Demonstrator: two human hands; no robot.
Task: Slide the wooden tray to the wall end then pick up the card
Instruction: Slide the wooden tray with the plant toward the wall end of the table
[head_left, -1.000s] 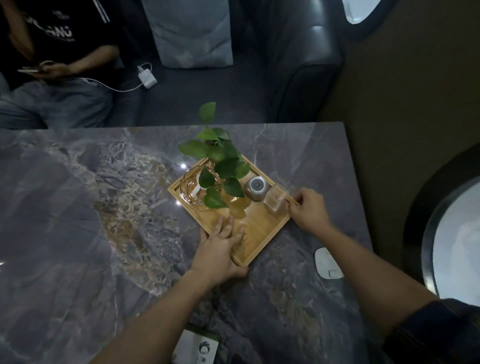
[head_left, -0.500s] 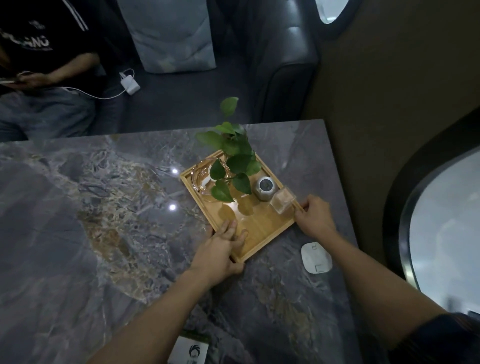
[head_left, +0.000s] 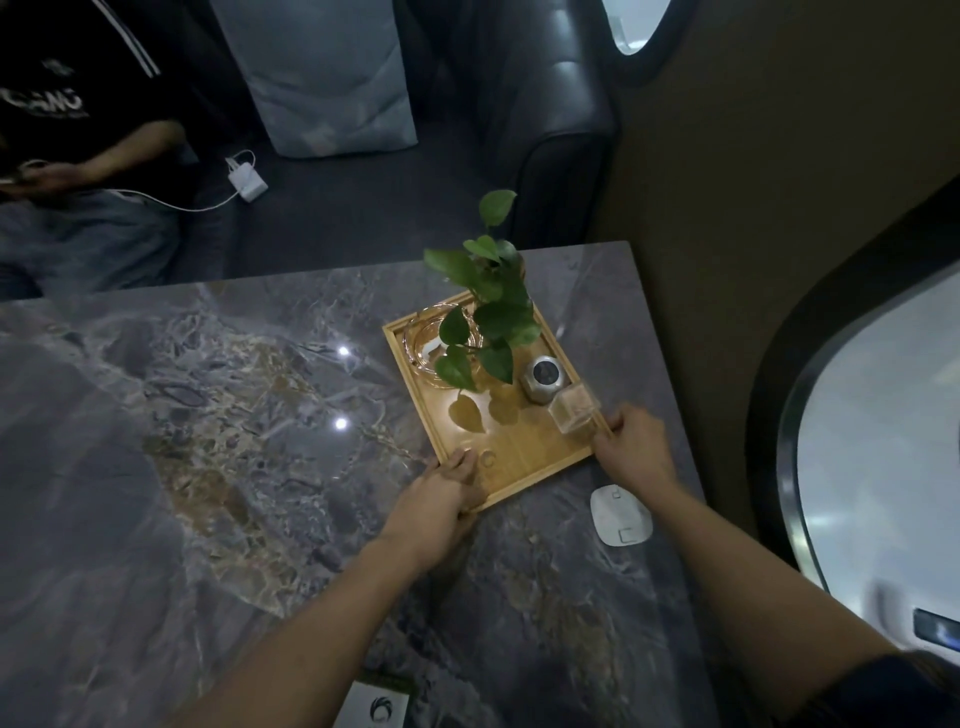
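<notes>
A wooden tray (head_left: 524, 457) lies on the marble table (head_left: 208, 441), near its right side beside the wall. It carries a leafy green plant (head_left: 488, 312), a glass dish (head_left: 431, 343), a round metal canister (head_left: 543, 378) and a small clear box (head_left: 574, 410). My left hand (head_left: 441, 493) grips the tray's near left corner, thumb on the outer edge. My right hand (head_left: 631, 447) holds the near right corner by the clear box. A white card with a dark logo (head_left: 376, 709) lies at the table's near edge, half hidden under my left forearm.
A white rounded pad (head_left: 621, 515) lies on the table just behind my right wrist. A brown wall (head_left: 753, 208) borders the table's right edge. Beyond the far edge is a dark sofa (head_left: 545, 119) with a pillow, a charger, and a seated person (head_left: 72, 156).
Both hands have pushed the tray away and to the right, toward the wall, turning it so its long sides lie closer to parallel with the wall. The hands kept their hold.
</notes>
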